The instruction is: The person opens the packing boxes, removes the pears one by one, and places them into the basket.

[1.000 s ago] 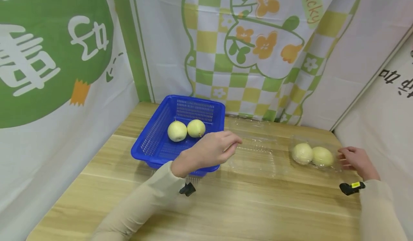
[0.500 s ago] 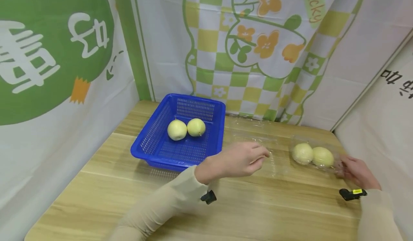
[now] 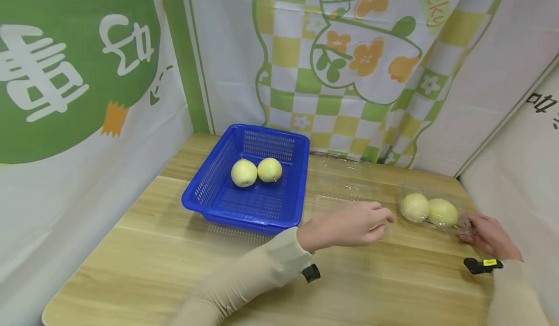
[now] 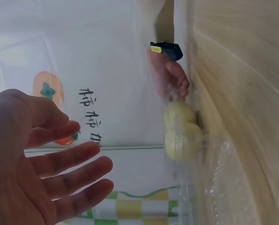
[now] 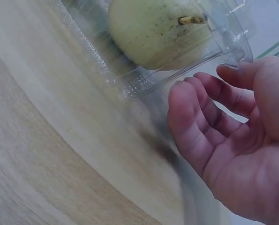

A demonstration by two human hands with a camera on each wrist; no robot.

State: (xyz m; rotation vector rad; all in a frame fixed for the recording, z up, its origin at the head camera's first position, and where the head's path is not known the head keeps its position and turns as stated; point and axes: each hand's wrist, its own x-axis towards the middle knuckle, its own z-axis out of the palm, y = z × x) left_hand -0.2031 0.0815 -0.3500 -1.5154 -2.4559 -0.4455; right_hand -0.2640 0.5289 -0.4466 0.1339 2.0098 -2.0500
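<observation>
Two round, pale yellow-green pears (image 3: 415, 207) sit side by side in a clear plastic clamshell box (image 5: 144, 85) at the right of the table. My right hand (image 3: 491, 236) pinches the near right rim of that box; in the right wrist view the thumb lies over the plastic edge, fingers curled beneath it. One pear (image 5: 160, 33) shows its brown stem there through the plastic. Left of the box, my left hand (image 3: 349, 223) hovers over the table with its palm down, holding nothing. Its fingers (image 4: 78, 183) are spread and slightly bent in the left wrist view.
A blue perforated basket (image 3: 192, 204) at left centre contains two more pears (image 3: 244, 173). Another clear plastic container (image 3: 332, 201) lies between basket and box, partly covered by the left hand. Printed cloth (image 3: 288, 78) walls the table (image 3: 144, 263) behind and at both sides.
My left hand has moved right, from the basket's edge toward the box of pears. My right hand has come from beside the box to gripping its rim. The view has shifted slightly.
</observation>
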